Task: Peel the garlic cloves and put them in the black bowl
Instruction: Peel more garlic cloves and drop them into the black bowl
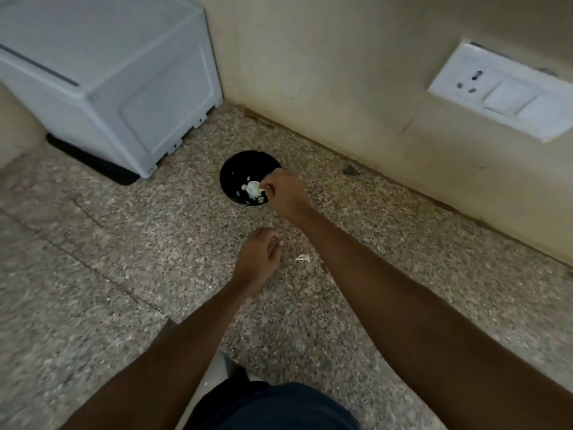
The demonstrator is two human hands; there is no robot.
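The black bowl (240, 169) stands on the speckled granite counter near the back wall. White garlic (252, 187) and small white bits lie inside it. My right hand (286, 193) reaches over the bowl's right rim, its fingertips curled and pinching at the garlic. My left hand (259, 259) hovers low over the counter in front of the bowl, fingers loosely curled, and nothing shows in it. A scrap of garlic peel (303, 258) lies on the counter just right of my left hand.
A white appliance (108, 72) on a black mat stands at the back left. The wall runs along the back right, with a white socket and switch plate (502, 88). A dark speck (350, 170) lies by the wall. The counter's front edge is near my body.
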